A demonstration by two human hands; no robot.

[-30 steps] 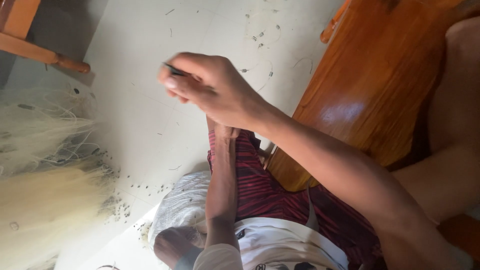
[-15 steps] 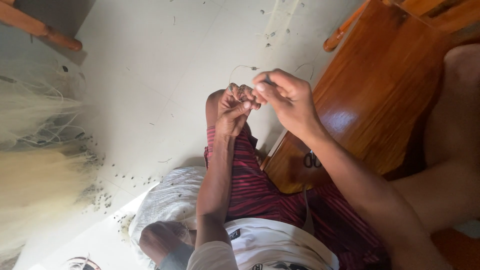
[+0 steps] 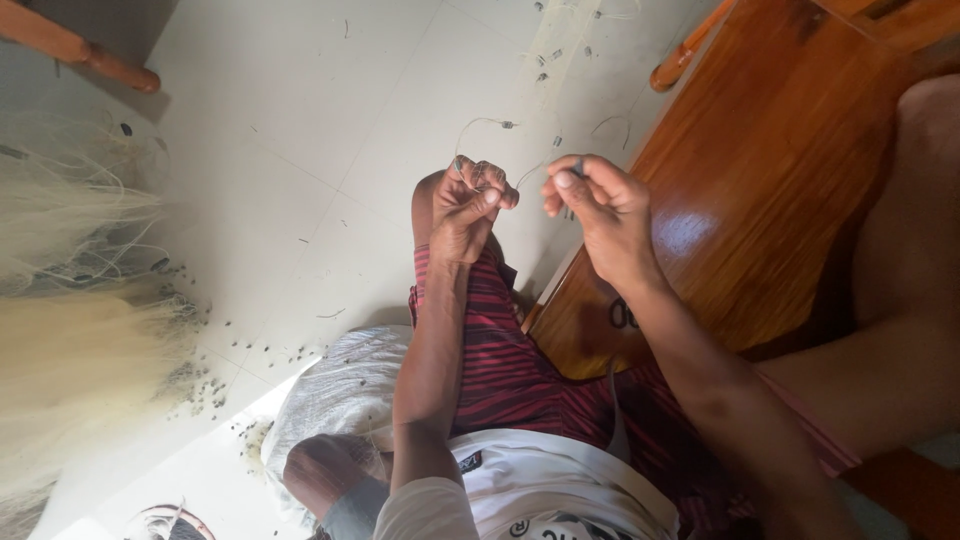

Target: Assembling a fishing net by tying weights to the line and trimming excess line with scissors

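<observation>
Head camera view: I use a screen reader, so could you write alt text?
Two bare hands, left hand and right hand, pinch a thin pale line between them above a white tiled floor. Pale netting lies left, a wooden furniture panel right.

Left hand (image 3: 466, 205) and right hand (image 3: 590, 205) pinch a thin line (image 3: 528, 176) between them.

1. Left hand (image 3: 465, 205) raised over the knee, fingers curled tight, thumb pressed across the knuckles in a pinch.
2. Left forearm running straight up from the bent elbow near the chest.
3. Right hand (image 3: 600, 205) level with the left, just beside it, thumb and forefinger pinched together, other fingers folded.
4. Right forearm angled in from lower right, wrist slightly bent.
</observation>
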